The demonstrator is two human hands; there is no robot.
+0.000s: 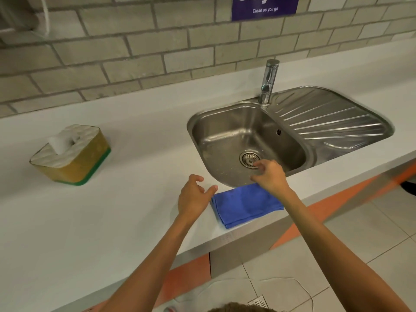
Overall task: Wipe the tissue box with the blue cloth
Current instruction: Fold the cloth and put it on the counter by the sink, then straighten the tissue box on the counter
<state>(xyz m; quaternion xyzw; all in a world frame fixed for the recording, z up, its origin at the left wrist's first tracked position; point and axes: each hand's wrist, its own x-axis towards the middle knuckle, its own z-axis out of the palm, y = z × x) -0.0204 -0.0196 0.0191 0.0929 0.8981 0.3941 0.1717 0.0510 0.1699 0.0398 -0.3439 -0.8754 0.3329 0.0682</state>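
Note:
A folded blue cloth lies flat on the white counter, close to its front edge and just in front of the sink. The tissue box stands far to the left; it is yellow with a green base band and a white patterned top with a tissue poking out. My left hand hovers just left of the cloth, fingers apart, holding nothing. My right hand is above the cloth's far right corner and the sink rim, fingers spread, also holding nothing.
A steel sink with a drain and a ribbed drainboard sits on the right, a chrome tap behind it. A brick wall with a purple sign runs along the back. Tiled floor lies beyond the counter's front edge.

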